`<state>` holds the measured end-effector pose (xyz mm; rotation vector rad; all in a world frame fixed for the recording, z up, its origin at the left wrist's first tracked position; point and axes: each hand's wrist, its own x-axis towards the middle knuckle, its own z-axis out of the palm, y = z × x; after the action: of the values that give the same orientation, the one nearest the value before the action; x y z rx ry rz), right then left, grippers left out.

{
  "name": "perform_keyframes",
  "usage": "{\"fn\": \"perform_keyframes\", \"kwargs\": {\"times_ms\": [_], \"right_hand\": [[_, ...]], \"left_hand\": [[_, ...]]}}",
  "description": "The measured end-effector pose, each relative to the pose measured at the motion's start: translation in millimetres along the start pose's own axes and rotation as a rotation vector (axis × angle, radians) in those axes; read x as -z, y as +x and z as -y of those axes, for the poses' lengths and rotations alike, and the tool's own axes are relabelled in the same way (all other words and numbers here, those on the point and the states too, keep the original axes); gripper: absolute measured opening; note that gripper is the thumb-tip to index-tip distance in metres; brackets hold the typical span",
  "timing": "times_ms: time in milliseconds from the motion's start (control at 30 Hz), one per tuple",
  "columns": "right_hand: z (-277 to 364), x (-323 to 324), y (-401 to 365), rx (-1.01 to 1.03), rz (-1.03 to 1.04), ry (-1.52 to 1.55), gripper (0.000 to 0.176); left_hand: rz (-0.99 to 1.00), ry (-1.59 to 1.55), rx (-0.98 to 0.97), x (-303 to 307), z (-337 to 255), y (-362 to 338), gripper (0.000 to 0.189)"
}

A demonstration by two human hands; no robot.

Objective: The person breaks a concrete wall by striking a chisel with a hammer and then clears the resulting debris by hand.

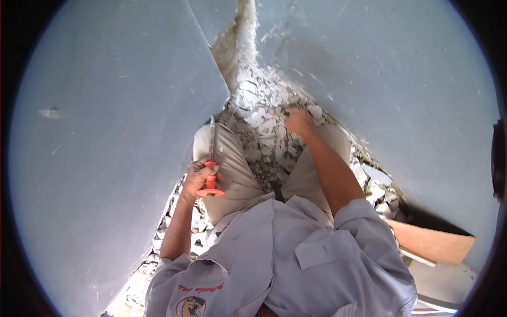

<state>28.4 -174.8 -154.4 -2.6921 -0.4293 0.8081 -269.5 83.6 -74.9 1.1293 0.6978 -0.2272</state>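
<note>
My left hand (200, 177) is closed around the orange handle of a chisel (212, 142), just below its guard. The chisel stands nearly upright in the view, its metal shank pointing away from me over my left thigh. A round orange flange shows at the near end of the handle. My right hand (299, 121) is over a heap of broken grey-white chips (266, 132) between my knees, close to or touching them. It is blurred and its fingers are mostly hidden, so whether it holds a chip does not show.
Large smooth grey panels rise on the left (116, 132) and right (380, 68), with a narrow rubble-filled gap between them ahead. An orange-brown open box or tray (435, 243) lies at lower right. More loose fragments (377, 185) lie beside my legs.
</note>
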Motion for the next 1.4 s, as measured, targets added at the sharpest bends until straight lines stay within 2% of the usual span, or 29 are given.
{"fn": "perform_keyframes", "kwargs": {"times_ms": [67, 200, 300, 433, 533, 633, 733, 833, 933, 967, 1100, 1200, 1233, 1333, 1400], "right_hand": [[0.0, -7.9, -17.5, -0.069, 0.021, -0.007, 0.047], [-0.8, -21.1, -27.1, -0.081, -0.027, -0.023, 0.047], [12.6, 1.9, -23.7, -0.092, 0.132, -0.093, 0.045], [12.9, -0.8, -15.6, -0.172, 0.147, -0.067, 0.041], [-16.3, -38.7, -5.0, -0.157, -0.023, 0.133, 0.036], [-81.9, -110.5, 37.3, -0.086, -0.079, 0.742, 0.029], [-37.4, -25.4, -50.8, -0.058, 0.143, 1.404, 0.033], [-15.1, 6.6, -111.3, 0.124, 0.033, 1.518, 0.025], [-56.1, -32.0, -79.6, 0.199, -0.086, 1.195, 0.023], [-37.2, 1.1, -109.1, 0.101, -0.027, 1.402, 0.028], [-20.5, 22.8, -142.8, 0.159, -0.237, 1.140, 0.023], [-14.0, 52.0, -166.7, 0.313, -0.385, 1.019, 0.028], [-2.5, 70.6, -173.2, 0.521, -0.552, 0.971, 0.030], [10.9, 101.0, -182.5, 0.532, -0.711, 0.710, 0.032], [7.4, 95.7, -183.5, 0.578, -0.668, 0.845, 0.032]], "left_hand": [[0.004, 0.014, -0.059, 1.6, 6.0, 3.0, 0.021], [-0.022, -0.019, -0.033, -9.1, 2.0, -0.2, 0.022], [-0.050, -0.008, -0.011, -13.2, -0.9, -1.4, 0.029], [-0.090, 0.017, -0.021, -22.1, -2.4, -5.6, 0.027], [-0.107, 0.063, -0.060, -24.2, 2.9, -4.1, 0.025], [-0.108, 0.096, -0.051, -35.1, -1.5, -7.1, 0.026], [-0.033, 0.099, -0.051, -42.9, -15.1, -7.6, 0.028], [0.017, 0.073, -0.128, -61.0, -18.8, 9.3, 0.029], [0.084, -0.041, -0.129, -88.1, -42.2, 26.1, 0.029], [0.098, -0.084, -0.137, -99.3, -52.7, 33.3, 0.028], [0.192, -0.207, -0.181, -125.0, -83.5, 54.1, 0.025], [0.190, -0.236, -0.211, -146.8, -103.1, 53.5, 0.032], [0.212, -0.278, -0.195, -149.8, -107.6, 55.9, 0.029], [0.294, -0.406, -0.202, -155.4, -111.8, 74.1, 0.026], [0.233, -0.419, -0.210, -167.8, -119.6, 74.2, 0.025]]}}
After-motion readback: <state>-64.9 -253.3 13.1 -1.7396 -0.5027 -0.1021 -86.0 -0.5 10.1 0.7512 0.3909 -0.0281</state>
